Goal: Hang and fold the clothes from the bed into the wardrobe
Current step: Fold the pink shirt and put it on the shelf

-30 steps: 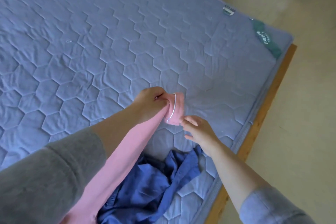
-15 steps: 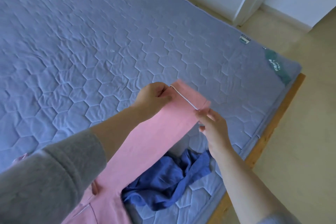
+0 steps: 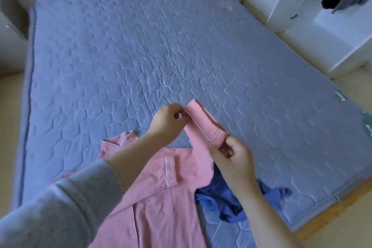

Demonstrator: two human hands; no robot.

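A: On the bed (image 3: 141,46), near edge: item one?
B: Pink shirt (image 3: 161,197), white piping, laid front-up, collar toward the headboard. One sleeve (image 3: 203,125) lifted off the quilt.
A: Hands?
B: Left hand (image 3: 169,123) and right hand (image 3: 231,157), fingers pinching opposite corners of the cuff, stretching it taut.
A: Step?
B: Probably squaring the sleeve for folding; nothing folded yet. Next move: lay the sleeve flat across the body, cuff kept straight.
A: Other stock?
B: Blue garment (image 3: 227,205), crumpled, touching the shirt's edge. Wardrobe (image 3: 302,26) beyond the bed.
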